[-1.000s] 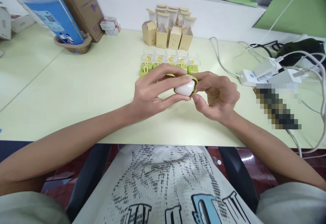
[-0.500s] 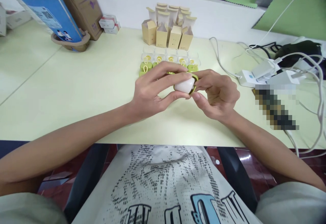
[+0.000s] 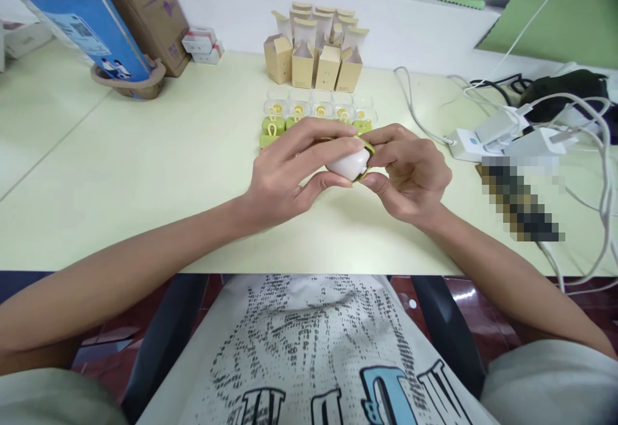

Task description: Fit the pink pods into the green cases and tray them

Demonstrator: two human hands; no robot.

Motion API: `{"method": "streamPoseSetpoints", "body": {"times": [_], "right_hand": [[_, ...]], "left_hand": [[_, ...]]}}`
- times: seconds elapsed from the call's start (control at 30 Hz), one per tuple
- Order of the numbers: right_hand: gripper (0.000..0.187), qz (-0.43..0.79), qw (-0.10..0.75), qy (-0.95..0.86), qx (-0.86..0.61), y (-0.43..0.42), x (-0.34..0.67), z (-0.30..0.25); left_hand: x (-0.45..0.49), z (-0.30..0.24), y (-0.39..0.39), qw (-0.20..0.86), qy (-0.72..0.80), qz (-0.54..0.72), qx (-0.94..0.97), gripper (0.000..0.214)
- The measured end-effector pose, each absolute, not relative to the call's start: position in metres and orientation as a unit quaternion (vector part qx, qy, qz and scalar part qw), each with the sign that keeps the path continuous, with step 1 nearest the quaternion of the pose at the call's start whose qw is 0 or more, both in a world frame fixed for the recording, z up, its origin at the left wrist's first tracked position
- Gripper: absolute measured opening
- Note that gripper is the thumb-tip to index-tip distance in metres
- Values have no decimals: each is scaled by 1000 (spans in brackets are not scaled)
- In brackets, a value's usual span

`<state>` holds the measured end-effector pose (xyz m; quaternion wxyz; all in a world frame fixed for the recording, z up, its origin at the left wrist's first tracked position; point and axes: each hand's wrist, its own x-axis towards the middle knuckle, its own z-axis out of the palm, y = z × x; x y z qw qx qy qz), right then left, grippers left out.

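Observation:
Between the fingers and thumb of my left hand [image 3: 282, 174] is a smooth white rounded case [image 3: 347, 165], which looks like an earbud case. A green cover [image 3: 371, 152] wraps part of it, its rim showing on the right side. The thumb and fingers of my right hand [image 3: 412, 170] pinch the cover at that rim. Beyond my hands stand several green cases [image 3: 273, 125] with pale loops, partly hidden by my left fingers. Clear plastic packs [image 3: 321, 110] with yellow pieces inside sit in rows behind them.
Several open cardboard boxes [image 3: 302, 69] stand near the wall. At the left are a blue cup [image 3: 101, 35] in a holder, a large carton [image 3: 152, 13] and small white boxes [image 3: 201, 41]. A power strip [image 3: 464, 146] with tangled white cables [image 3: 606, 174] lies at the right.
The white case has tilted slightly within the fingers, and my right thumb has shifted a little left along the rim. The whole view has moved slightly; both hands keep their hold.

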<state>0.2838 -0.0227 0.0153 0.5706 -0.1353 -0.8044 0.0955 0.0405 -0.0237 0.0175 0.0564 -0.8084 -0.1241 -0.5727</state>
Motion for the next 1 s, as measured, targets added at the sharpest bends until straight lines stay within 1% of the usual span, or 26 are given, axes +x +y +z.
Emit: {"method": "streamPoseSetpoints", "body": {"times": [0.07, 0.13, 0.23, 0.37, 0.47, 0.6, 0.7, 0.77, 0.9, 1.0], "right_hand": [[29, 107, 557, -807, -166, -23, 286, 14], [36, 111, 545, -809, -190, -22, 288, 13], [42, 113, 541, -817, -165, -20, 288, 13], [37, 103, 548, -823, -114, -20, 286, 15], [38, 103, 553, -818, -123, -18, 286, 15], [39, 108, 550, -814, -151, -18, 286, 14], [37, 113, 551, -810, -164, -19, 285, 16], [34, 107, 557, -811, -144, -20, 284, 18], [29, 97, 557, -816, -121, -20, 284, 21], [29, 96, 552, -820, -113, -21, 284, 22]], "left_hand": [[43, 18, -24, 61, -121, -577, -805, 34], [44, 20, -23, 78, -96, -591, -797, 33], [44, 24, -21, 104, -75, -584, -801, 32], [41, 28, -15, 125, -57, -569, -811, 34], [41, 29, -13, 128, -34, -573, -809, 33], [41, 29, -15, 109, -52, -572, -812, 28], [38, 27, -14, 82, -78, -548, -829, 26], [35, 26, -11, 66, -91, -525, -844, 29], [33, 24, -6, 86, -39, -535, -840, 40], [33, 23, -6, 68, -56, -533, -842, 40]]}}
